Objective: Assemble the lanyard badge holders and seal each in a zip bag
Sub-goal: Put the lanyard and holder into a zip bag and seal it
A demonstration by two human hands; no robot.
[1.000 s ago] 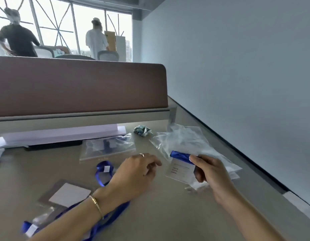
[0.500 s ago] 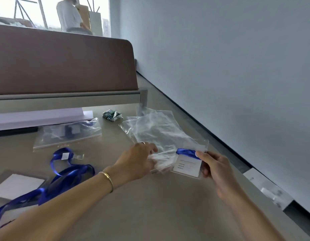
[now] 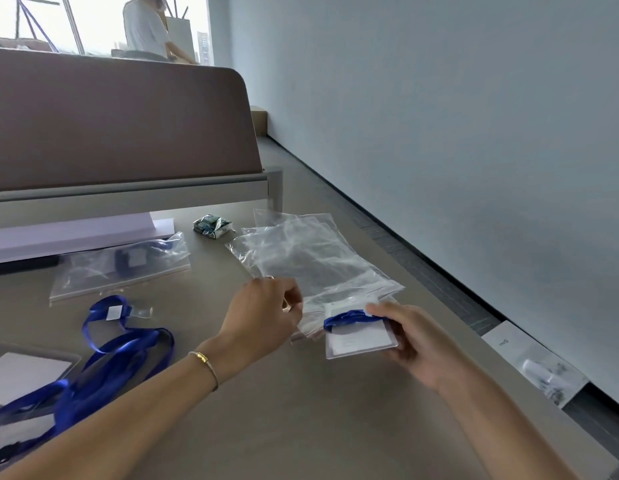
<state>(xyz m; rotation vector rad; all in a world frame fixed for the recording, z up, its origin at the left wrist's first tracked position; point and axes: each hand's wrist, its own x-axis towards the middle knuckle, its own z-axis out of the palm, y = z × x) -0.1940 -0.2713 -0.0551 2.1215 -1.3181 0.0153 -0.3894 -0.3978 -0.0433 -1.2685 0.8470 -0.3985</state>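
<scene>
A: From the head camera, where are we in the job?

B: We judge it to be the bagging step. Our right hand point(image 3: 410, 336) grips an assembled badge holder point(image 3: 361, 341) with its blue lanyard point(image 3: 349, 317) bunched across the top, thumb on the ribbon and fingers curled beneath. It sits just off the tabletop point(image 3: 301, 427), towards the right edge.

A: And the other hand?

B: Our left hand point(image 3: 263, 315) pinches the near edge of the zip bags point(image 3: 311, 258), a loose pile of clear ones lying towards the far right corner. The pinch itself is partly hidden by our knuckles, so we cannot tell whether one bag's mouth is already parted.

A: So what does the next move call for?

B: We would need to separate one bag from the pile, open its mouth, then slide the holder in with the ribbon tucked so it cannot catch in the zip. The film is thin and slippery; two bags may lift together.

A: Anything else done or waiting?

B: A filled bag point(image 3: 122, 266) lies by the far edge, under the desk divider point(image 3: 121, 126). Loose blue lanyards point(image 3: 128, 351) and a card sleeve point(image 3: 27, 372) wait at the left edge.
</scene>
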